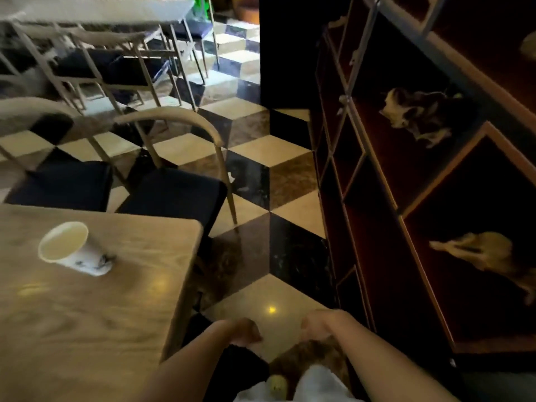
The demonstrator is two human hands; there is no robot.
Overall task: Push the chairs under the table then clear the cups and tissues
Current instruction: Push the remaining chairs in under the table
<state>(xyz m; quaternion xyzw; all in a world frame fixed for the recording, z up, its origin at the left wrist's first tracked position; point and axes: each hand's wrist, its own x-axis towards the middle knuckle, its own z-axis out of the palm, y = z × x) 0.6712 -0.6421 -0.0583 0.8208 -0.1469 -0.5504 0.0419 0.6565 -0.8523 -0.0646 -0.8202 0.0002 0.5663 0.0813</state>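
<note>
A white paper cup (71, 249) with a dark print stands on the wooden table (95, 323) at the lower left, towards its far edge. Two wooden chairs with dark seats stand at the table's far side, the right chair (174, 192) with its seat front at the table edge and the left chair (62, 184) beside it. My left hand (245, 332) hangs low over the floor by the table's near right corner, fingers curled with nothing in them. My right hand (317, 324) is level with it, bent down at the wrist, its fingers hidden.
A dark shelf unit (406, 198) holding animal figures runs along the right. Between it and the table lies a checkered floor aisle (278, 227). A small white scrap (231, 177) lies by the right chair's leg. Another table (95, 10) with chairs stands at the back.
</note>
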